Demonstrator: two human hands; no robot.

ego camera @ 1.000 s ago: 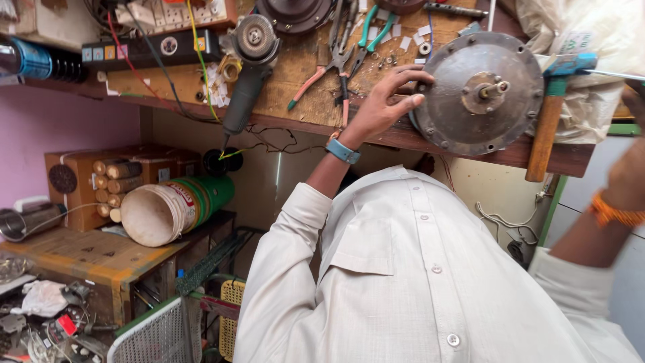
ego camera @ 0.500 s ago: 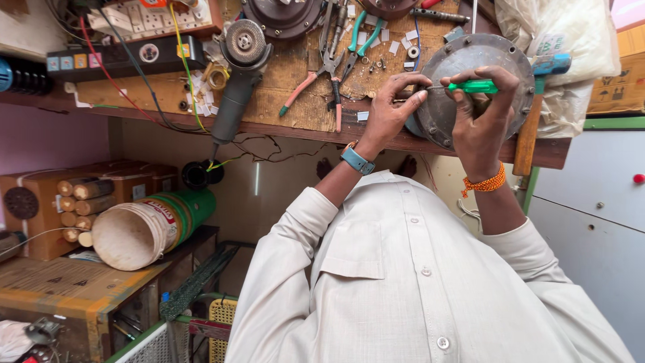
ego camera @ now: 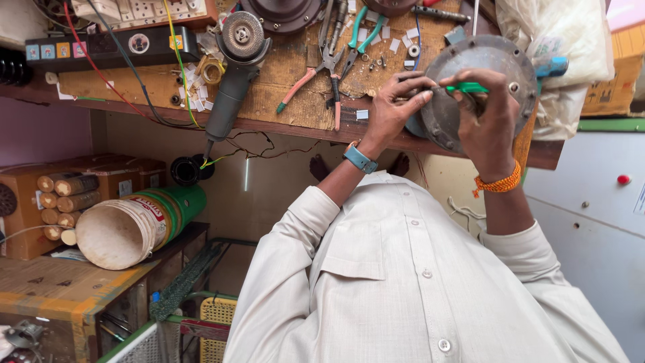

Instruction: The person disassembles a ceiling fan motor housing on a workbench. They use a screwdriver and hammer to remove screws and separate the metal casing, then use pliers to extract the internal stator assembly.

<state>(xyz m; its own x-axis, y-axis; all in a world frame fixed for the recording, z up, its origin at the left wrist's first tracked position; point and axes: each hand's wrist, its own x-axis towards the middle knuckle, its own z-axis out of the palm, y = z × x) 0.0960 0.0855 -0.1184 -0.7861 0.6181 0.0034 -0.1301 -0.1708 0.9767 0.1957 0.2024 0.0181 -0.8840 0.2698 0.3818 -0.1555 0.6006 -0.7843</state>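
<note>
Head view: the left hand (ego camera: 393,111) grips the round metal cover (ego camera: 494,74) at the counter (ego camera: 282,101) edge; the right hand (ego camera: 487,121) pinches a green screwdriver (ego camera: 467,87) against it, right of the pliers (ego camera: 322,74).

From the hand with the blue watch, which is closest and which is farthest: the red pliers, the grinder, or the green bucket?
Measured from the left hand, the one with the blue watch:
1. Red pliers: on the wooden bench, right beside the hand.
2. Grinder: farther along the bench, past the pliers.
3. Green bucket: off the bench, lying on its side on a shelf, farthest away.
</note>
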